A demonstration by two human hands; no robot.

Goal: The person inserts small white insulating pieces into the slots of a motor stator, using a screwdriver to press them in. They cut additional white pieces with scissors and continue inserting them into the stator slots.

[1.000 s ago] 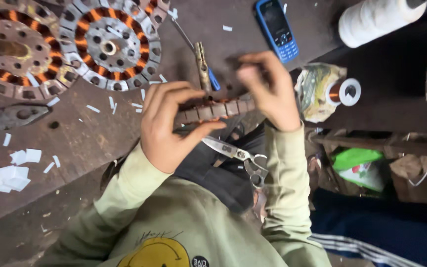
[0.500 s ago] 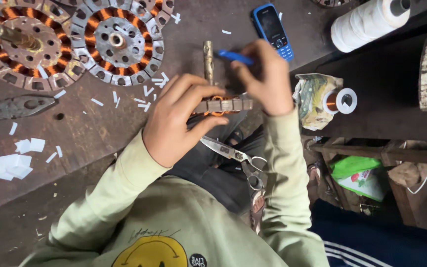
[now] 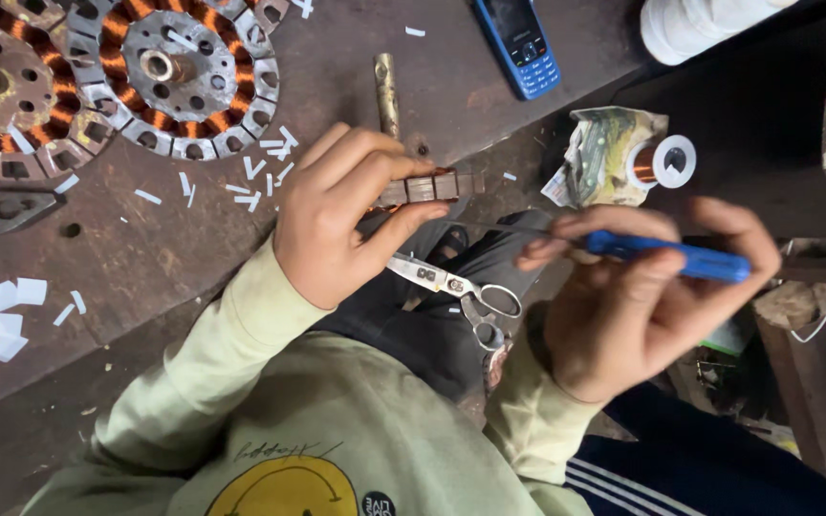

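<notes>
Left hand (image 3: 341,225) is gripping a small segmented metal core piece (image 3: 429,186), thumb under, fingers curled over the top, holding it just off the edge of the brown workbench (image 3: 126,258). Copper winding is showing at the piece's underside, partly hidden by the fingers. Right hand (image 3: 638,296) is pinching a blue-handled tool (image 3: 666,256) between thumb and fingers, its thin metal shaft pointing left toward the core piece; can't tell whether the tip is touching it. Scissors (image 3: 456,287) are lying on the person's lap just below the left hand, blades closed. A brass-coloured rod (image 3: 386,91) is lying on the bench just above the left hand. Two round stators with copper coils (image 3: 179,81) are sitting at the upper left, white paper strips (image 3: 260,172) scattered near them. A blue phone (image 3: 518,43) is lying at top centre. A small copper wire spool (image 3: 662,161) is resting by crumpled paper to the right.
</notes>
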